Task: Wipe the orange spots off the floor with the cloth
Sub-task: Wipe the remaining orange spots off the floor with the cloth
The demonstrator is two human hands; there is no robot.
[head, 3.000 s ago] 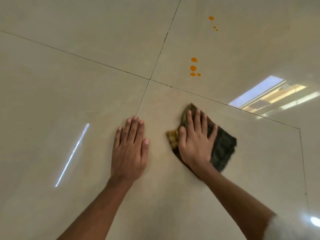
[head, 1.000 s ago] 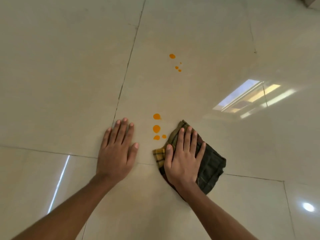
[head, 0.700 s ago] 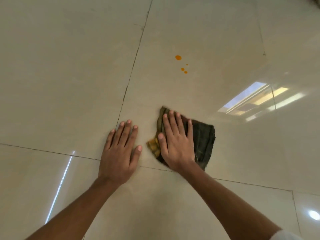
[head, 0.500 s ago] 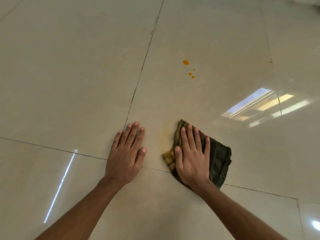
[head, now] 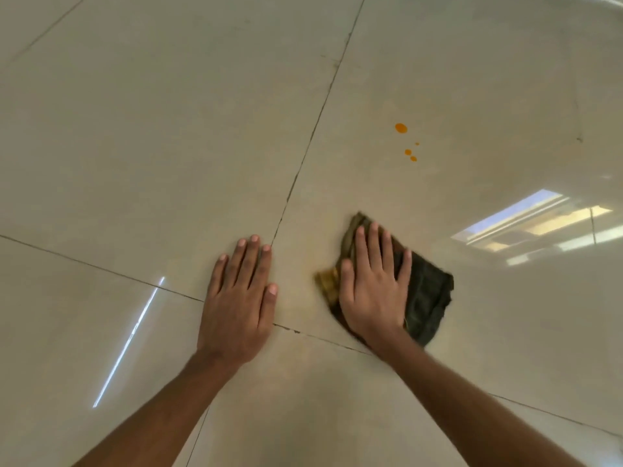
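Note:
My right hand (head: 372,291) lies flat with straight fingers on a folded dark green cloth (head: 426,298) that has a yellow checked edge, pressing it onto the glossy beige tile floor. A faint yellowish smear (head: 300,264) shows on the tile just left of the cloth. My left hand (head: 241,298) rests flat on the floor beside it, fingers straight, across a tile joint. Farther away on the same tile sits a cluster of orange spots (head: 401,128), one large and a few small, well clear of the cloth.
Dark grout lines (head: 313,129) cross the floor and meet between my hands. A window reflection (head: 529,224) glares on the tile at the right, and a thin light streak (head: 128,342) at the left.
The near group of orange spots beside the cloth is gone; my right hand swept the cloth over them, leaving a faint smear. My left hand stayed planted.

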